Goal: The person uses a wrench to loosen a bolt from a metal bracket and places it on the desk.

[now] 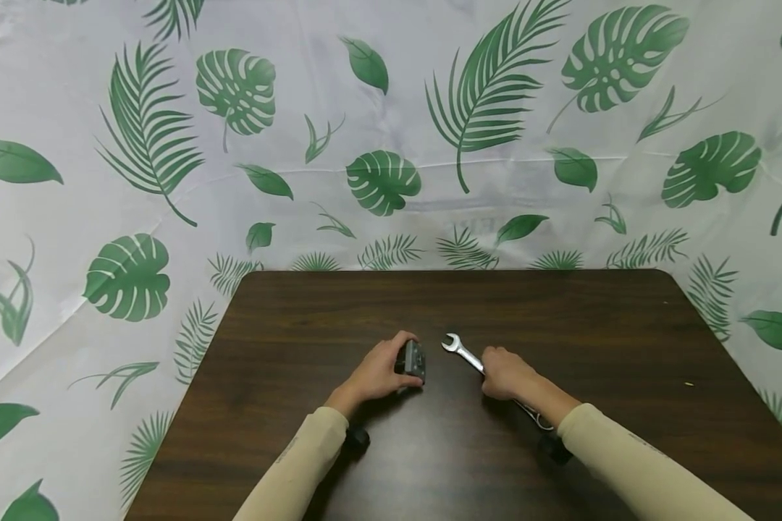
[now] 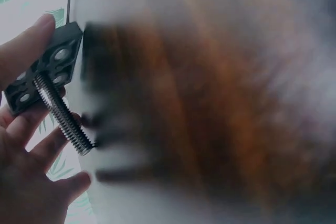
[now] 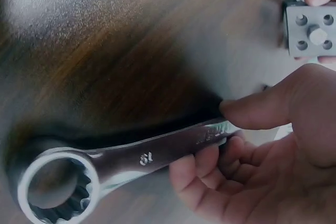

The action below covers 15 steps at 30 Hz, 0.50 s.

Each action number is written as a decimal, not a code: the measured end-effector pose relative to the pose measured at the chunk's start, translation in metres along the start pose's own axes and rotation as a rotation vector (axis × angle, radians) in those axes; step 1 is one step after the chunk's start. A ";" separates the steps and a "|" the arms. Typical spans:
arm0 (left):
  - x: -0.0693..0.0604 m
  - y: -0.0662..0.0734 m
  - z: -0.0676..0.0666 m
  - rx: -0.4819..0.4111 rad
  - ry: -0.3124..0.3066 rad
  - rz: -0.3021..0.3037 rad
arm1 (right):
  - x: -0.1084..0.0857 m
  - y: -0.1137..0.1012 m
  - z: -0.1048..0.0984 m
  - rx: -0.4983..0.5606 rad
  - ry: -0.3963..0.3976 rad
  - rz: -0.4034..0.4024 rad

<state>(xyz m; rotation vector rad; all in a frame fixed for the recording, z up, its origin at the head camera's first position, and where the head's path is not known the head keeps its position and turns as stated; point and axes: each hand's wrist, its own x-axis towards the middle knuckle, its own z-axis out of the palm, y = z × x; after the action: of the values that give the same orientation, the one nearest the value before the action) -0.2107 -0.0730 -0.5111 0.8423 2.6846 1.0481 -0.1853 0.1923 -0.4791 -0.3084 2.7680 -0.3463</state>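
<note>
My left hand [image 1: 379, 370] grips a dark rectangular block [image 1: 414, 360] by its edges, thumb on one side and fingers on the other, over the middle of the table. A threaded bolt [image 2: 62, 115] sticks out of the block on the palm side in the left wrist view. Its hex head [image 3: 317, 35] sits on the grey face, among corner holes, in the right wrist view. To the right, my right hand [image 1: 508, 373] holds a silver combination wrench [image 1: 467, 356] round its shank. The wrench's open end points toward the block, apart from it; its ring end [image 3: 92, 187] lies near the wrist.
A dark wood-grain table [image 1: 287, 318] spreads under both hands. On its right side lies a small yellow scrap [image 1: 688, 384]. Behind hangs a white cloth with green leaf prints [image 1: 383, 182]. A dark strap-on piece [image 1: 357, 440] sits under the left wrist.
</note>
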 end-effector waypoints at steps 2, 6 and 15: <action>-0.002 0.000 0.001 -0.058 0.018 -0.006 | -0.001 0.001 -0.002 0.013 -0.029 -0.001; -0.007 -0.001 0.002 -0.216 0.083 0.014 | -0.005 0.004 -0.004 0.041 -0.050 -0.024; -0.013 0.011 -0.010 -0.443 0.271 0.144 | -0.013 0.015 -0.002 0.190 0.047 -0.091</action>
<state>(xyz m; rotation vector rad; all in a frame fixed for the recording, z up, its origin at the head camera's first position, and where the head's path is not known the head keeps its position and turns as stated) -0.1985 -0.0797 -0.4972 0.8621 2.4537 1.8192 -0.1764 0.2099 -0.4774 -0.3832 2.7449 -0.6430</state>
